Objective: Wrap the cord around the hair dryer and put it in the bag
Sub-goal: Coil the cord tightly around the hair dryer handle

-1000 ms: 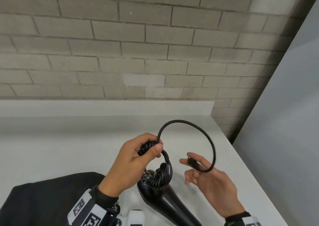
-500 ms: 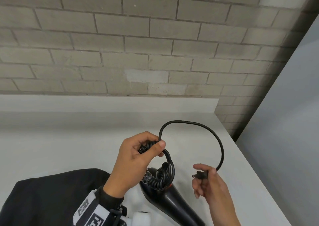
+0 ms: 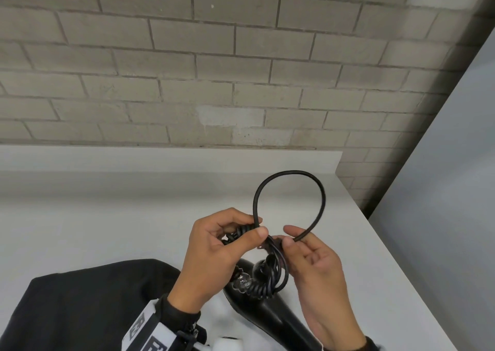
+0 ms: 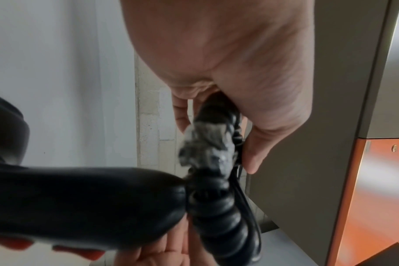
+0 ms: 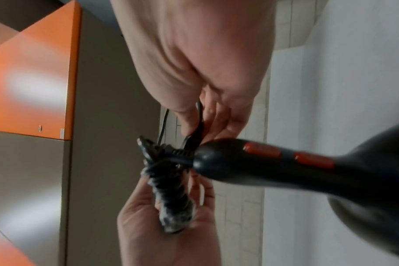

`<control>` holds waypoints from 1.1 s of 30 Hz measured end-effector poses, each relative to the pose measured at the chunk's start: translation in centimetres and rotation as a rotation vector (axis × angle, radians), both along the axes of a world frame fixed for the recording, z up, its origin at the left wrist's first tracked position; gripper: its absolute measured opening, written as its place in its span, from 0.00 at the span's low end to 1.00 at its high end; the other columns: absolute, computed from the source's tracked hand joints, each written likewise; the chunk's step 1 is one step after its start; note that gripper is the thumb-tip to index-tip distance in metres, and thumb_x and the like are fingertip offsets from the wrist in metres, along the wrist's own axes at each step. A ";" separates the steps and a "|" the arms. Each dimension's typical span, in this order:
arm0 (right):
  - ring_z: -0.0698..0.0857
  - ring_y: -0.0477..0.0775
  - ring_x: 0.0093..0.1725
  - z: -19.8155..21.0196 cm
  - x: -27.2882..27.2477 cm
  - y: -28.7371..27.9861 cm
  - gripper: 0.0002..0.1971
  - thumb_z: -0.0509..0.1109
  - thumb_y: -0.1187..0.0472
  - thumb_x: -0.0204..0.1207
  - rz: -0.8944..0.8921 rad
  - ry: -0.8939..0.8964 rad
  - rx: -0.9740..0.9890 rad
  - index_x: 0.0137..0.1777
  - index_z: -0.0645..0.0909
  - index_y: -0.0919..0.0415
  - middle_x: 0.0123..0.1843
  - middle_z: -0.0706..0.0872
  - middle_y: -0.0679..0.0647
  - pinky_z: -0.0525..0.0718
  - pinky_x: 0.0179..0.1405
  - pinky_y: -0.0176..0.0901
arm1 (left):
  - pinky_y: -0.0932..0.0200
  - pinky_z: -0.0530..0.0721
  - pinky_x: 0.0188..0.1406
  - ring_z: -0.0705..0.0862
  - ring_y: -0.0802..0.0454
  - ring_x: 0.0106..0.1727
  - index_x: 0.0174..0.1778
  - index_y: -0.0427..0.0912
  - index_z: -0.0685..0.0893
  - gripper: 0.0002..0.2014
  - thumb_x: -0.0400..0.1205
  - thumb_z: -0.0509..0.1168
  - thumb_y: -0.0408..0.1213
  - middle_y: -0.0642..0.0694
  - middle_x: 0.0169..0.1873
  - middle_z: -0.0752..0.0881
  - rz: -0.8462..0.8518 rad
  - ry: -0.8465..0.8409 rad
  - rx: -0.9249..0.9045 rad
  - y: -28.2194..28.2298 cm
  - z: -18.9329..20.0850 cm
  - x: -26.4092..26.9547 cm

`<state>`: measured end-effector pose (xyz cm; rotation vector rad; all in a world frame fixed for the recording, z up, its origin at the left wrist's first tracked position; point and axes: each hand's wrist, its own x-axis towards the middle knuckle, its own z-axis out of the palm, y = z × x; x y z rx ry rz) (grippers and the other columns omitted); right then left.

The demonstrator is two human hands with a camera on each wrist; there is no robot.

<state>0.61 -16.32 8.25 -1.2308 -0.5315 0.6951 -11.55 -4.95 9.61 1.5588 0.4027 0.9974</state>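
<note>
Against grey brick and a white counter [image 3: 107, 216], at lower centre, the left hand [image 3: 214, 251] clamps the bundled cord [image 3: 270, 270] above the hair dryer [image 3: 267, 316] while the right hand [image 3: 313, 265] pinches its springy free end, best gripped near the plug.

A grey brick wall [image 3: 214, 69] rises behind the white table [image 3: 107, 211], orange-edged cabinet [image 5: 34, 81] nearby.

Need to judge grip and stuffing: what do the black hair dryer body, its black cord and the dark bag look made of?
Black hair dryer body: glossy hard plastic, going by its sheen. Black cord: matte rubbery sheath, bending in a smooth loop. Dark bag: soft matte fabric, probably; it lies slumped on the white table.
</note>
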 end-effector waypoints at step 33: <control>0.86 0.43 0.51 4.6 -1.8 -2.8 0.08 0.69 0.40 0.76 -0.036 -1.014 -0.261 0.53 0.77 0.32 0.50 0.87 0.34 0.85 0.43 0.42 | 0.72 0.84 0.46 0.91 0.58 0.42 0.43 0.47 0.90 0.10 0.73 0.76 0.49 0.59 0.37 0.91 0.262 0.087 0.306 -1.3 0.0 0.4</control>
